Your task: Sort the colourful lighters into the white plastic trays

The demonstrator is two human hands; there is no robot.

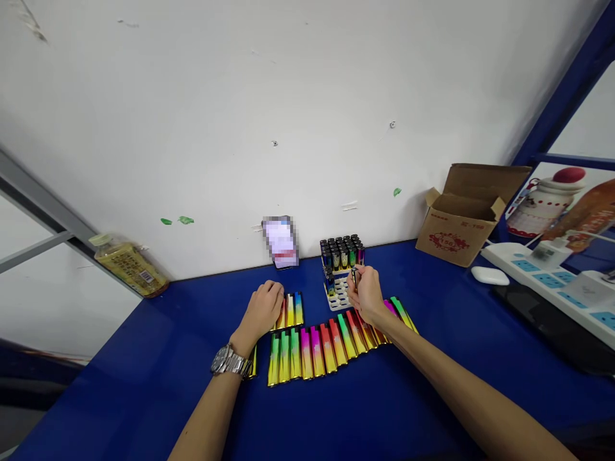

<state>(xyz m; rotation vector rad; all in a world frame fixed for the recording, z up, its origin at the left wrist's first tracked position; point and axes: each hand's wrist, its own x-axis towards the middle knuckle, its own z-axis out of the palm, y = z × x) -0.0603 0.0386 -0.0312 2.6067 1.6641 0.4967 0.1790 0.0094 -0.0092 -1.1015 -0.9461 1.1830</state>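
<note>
We look down on a blue table (327, 416). Across it curves a long row of shiny multicoloured lighters (318, 355), lying flat, long axes pointing roughly away from us. Beyond them stands a white rack (340, 307): upright lighters (343, 257) pack its far part, open holes show nearer us. Our left hand (263, 310), farther from the rack, covers part of a short row (291, 312); we cannot tell whether it grips anything. Our right hand (368, 294), at the rack's right front, pinches one small lighter (354, 276), seemingly near upright, holes just to its left.
</note>
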